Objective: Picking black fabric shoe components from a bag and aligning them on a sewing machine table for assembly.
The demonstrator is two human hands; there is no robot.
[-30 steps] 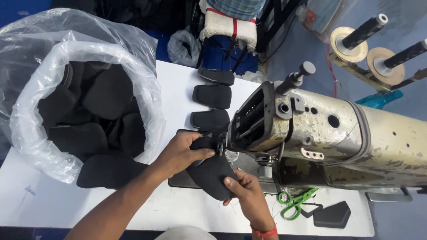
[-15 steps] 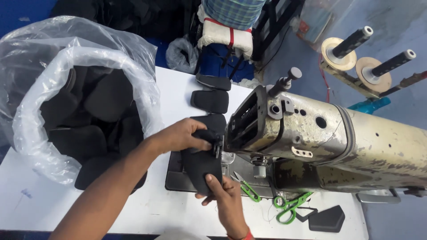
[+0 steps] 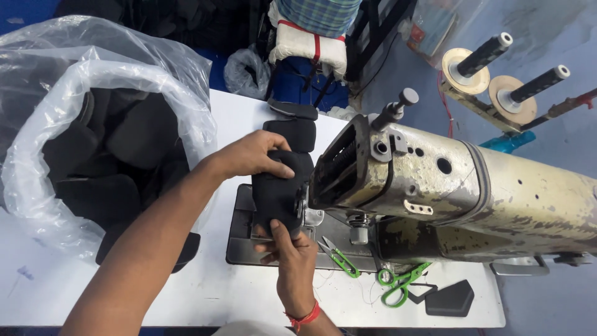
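Note:
A black padded fabric piece [image 3: 278, 196] lies on the metal bed plate [image 3: 239, 239] of a worn cream sewing machine [image 3: 460, 186], right beside the machine's head end. My left hand [image 3: 252, 155] presses on the far end of the piece from above. My right hand [image 3: 292, 252] grips its near end with the thumb on top. Two more black pieces [image 3: 292, 132] trail away from it in a line on the white table [image 3: 186, 292].
A big clear plastic bag [image 3: 93, 143] full of black padded pieces stands at the left. Green thread snips [image 3: 339, 256] and green-handled scissors [image 3: 398, 283] lie by the machine base, next to a black wedge piece [image 3: 451, 298]. Two spool stands [image 3: 497, 74] rise at the far right.
Both hands have pushed the black piece away from me along the plate. My left hand has moved up onto its far end, and the view has shifted closer.

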